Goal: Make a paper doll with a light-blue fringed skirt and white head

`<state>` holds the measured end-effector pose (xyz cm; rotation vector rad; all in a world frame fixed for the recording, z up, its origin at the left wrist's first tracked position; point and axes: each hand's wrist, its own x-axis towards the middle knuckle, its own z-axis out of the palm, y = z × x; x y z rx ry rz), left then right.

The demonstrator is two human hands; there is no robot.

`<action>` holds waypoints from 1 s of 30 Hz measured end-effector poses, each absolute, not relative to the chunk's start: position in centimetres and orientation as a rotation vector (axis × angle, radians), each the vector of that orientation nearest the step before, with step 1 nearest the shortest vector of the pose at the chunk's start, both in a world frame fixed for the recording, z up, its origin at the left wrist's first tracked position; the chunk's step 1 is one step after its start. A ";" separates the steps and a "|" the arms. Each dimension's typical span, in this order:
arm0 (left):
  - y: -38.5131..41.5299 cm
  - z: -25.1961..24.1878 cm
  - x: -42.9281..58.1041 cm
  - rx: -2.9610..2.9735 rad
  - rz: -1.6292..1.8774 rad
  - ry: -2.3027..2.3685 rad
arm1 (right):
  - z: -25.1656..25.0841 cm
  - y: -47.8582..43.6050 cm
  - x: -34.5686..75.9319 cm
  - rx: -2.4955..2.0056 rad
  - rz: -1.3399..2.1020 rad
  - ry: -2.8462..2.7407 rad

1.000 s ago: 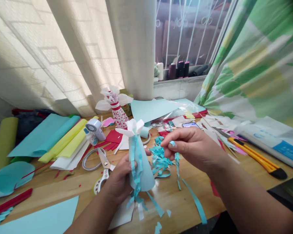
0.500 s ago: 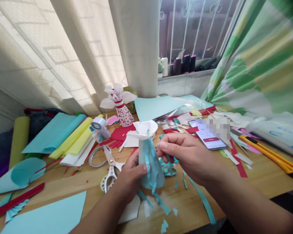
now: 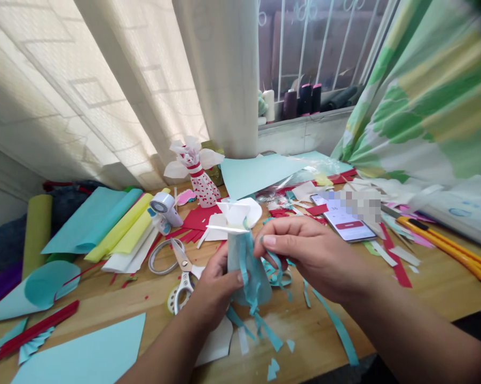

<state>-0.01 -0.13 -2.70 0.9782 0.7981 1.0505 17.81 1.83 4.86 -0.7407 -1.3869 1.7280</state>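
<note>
My left hand [image 3: 220,285] is closed around the lower left side of a light blue paper cone [image 3: 262,288]. White petal-like paper [image 3: 240,213] flares from the cone's narrow top. Thin turquoise paper strips [image 3: 246,266] hang down the cone's front, their ends trailing toward the table. Just right of the cone, my right hand [image 3: 292,245] pinches a turquoise paper strip [image 3: 278,261] between thumb and fingers, its tail dangling below. Silver scissors [image 3: 186,272] lie partly behind my left forearm, beside a tape roll [image 3: 171,300].
Behind stands a red-and-white paper figure [image 3: 202,181]. Rolled papers [image 3: 116,224] and a blue paper cone [image 3: 28,290] lie left. A phone [image 3: 340,216], paper scraps and a yellow cutter [image 3: 448,248] lie right. A light blue sheet [image 3: 88,352] is near the front edge.
The white paper top has tilted and turned, one petal now edge-on toward me. My right hand has shifted slightly, and more of its strip shows hanging. The view has moved a little.
</note>
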 end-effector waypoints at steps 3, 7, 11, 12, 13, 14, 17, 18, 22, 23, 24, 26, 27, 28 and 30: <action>-0.1 -2.3 0.1 0.969 1.043 0.802 | 4.9 1.8 18.1 -0.723 1.743 -1.450; -0.4 -1.8 0.4 0.934 1.113 0.822 | 5.0 1.9 18.1 -0.687 1.739 -1.447; -0.6 -1.9 0.4 0.904 1.091 0.796 | 4.8 1.8 17.7 -0.634 1.733 -1.292; -0.5 -2.1 0.4 0.903 1.083 0.793 | 4.8 1.8 17.6 -0.631 1.726 -1.273; -0.5 -2.2 0.4 0.907 1.079 0.795 | 4.7 1.8 17.4 -0.634 1.723 -1.264; -0.5 -2.3 0.4 0.915 1.081 0.800 | 4.7 1.8 17.3 -0.637 1.730 -1.259; -0.4 -2.6 0.2 0.943 1.075 0.809 | 4.5 1.7 17.0 -0.670 1.764 -1.227; -0.4 -2.6 0.2 0.949 1.068 0.807 | 4.5 1.7 16.9 -0.689 1.769 -1.210; -0.3 -2.7 0.1 0.973 1.063 0.825 | 4.6 1.7 16.7 -0.742 1.785 -1.159; -0.3 -2.7 0.1 0.984 1.074 0.831 | 4.6 1.7 16.7 -0.745 1.792 -1.152; -0.3 -2.6 0.2 0.992 1.089 0.837 | 4.6 1.7 16.7 -0.745 1.799 -1.145; -0.3 -2.6 0.2 1.006 1.114 0.838 | 4.6 1.6 16.6 -0.747 1.806 -1.123; -0.3 -2.6 0.2 1.009 1.119 0.842 | 4.6 1.6 16.6 -0.748 1.807 -1.110; -0.3 -2.6 0.2 1.010 1.121 0.848 | 4.6 1.6 16.5 -0.752 1.806 -1.100; -0.3 -2.6 0.2 1.013 1.113 0.866 | 4.6 1.4 16.5 -0.758 1.806 -1.085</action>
